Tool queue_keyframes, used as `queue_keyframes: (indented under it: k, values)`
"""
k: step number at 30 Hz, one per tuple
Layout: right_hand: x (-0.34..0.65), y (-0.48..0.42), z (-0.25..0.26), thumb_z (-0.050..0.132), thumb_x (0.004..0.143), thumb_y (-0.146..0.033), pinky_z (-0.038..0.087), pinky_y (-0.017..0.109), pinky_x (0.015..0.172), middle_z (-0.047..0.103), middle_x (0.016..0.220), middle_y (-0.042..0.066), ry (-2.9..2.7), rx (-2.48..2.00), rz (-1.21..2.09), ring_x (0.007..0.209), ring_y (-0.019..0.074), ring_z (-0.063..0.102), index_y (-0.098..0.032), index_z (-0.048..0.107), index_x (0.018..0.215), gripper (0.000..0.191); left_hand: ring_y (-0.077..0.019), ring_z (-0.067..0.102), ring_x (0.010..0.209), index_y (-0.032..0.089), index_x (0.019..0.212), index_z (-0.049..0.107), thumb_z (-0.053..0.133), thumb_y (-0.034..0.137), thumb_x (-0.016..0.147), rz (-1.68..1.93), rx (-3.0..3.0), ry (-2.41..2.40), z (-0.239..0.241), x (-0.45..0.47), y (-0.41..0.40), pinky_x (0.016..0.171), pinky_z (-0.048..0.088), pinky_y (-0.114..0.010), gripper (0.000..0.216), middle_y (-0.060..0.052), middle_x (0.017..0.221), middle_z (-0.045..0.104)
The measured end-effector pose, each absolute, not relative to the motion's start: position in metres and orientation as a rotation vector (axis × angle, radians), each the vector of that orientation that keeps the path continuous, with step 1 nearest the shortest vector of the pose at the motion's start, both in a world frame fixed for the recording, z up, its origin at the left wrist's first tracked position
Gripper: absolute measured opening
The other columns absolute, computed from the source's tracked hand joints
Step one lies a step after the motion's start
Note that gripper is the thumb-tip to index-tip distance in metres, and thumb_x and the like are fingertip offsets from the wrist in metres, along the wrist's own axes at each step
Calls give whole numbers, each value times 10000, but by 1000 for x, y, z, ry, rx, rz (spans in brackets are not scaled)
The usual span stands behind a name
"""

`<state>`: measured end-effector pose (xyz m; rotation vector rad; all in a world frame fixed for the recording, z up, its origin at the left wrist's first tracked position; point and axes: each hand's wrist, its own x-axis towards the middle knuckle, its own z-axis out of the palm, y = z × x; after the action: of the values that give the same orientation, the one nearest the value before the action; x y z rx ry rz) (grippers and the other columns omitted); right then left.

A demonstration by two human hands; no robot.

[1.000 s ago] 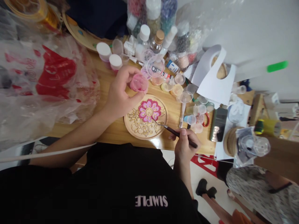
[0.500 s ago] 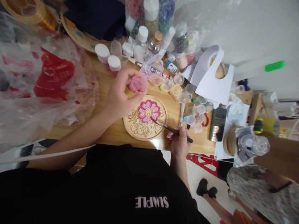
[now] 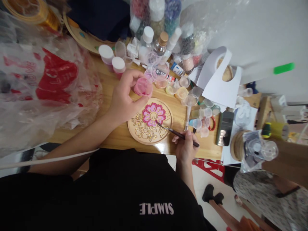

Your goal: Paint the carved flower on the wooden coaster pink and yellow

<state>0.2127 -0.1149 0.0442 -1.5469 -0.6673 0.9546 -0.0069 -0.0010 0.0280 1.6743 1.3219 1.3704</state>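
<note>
A round wooden plaque (image 3: 134, 136) lies on the table, with gold wire outlines and a pink flower (image 3: 154, 115) on it. My left hand (image 3: 127, 96) grips a small clear cup of pink paint (image 3: 143, 87) between thumb and fingers, tilted, just above the plaque's upper edge. In my right hand (image 3: 185, 146) is a thin tool with a dark handle and metal shaft, like a palette knife (image 3: 176, 133). Its tip rests at the flower's lower petals; whether it touches the surface is hard to tell.
Small cups of colour (image 3: 181, 93) and a glue tube (image 3: 163, 74) stand behind the plaque. White-capped jars (image 3: 118, 65) are at the back left, beside a plastic bag (image 3: 57, 73). A dark phone-like object (image 3: 225, 128) lies right. Another person (image 3: 269, 192) is at lower right.
Both hands, the cup and the tool hold nearly the same places. The whole view has shifted very slightly.
</note>
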Motion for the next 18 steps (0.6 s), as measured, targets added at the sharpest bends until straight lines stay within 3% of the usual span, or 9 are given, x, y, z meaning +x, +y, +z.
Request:
queue_keyframes:
  k: [18]
  values:
    - [212,-115,45,787,796,-600,398,243,401,631,456,-44,-677,-1564,959,377,128,563,-200,647,640,452,-172,716,939,207,1180,533,781,255,866,1518,1924,1162,20,-10,2,812,644,-315,403,-31,1063,652]
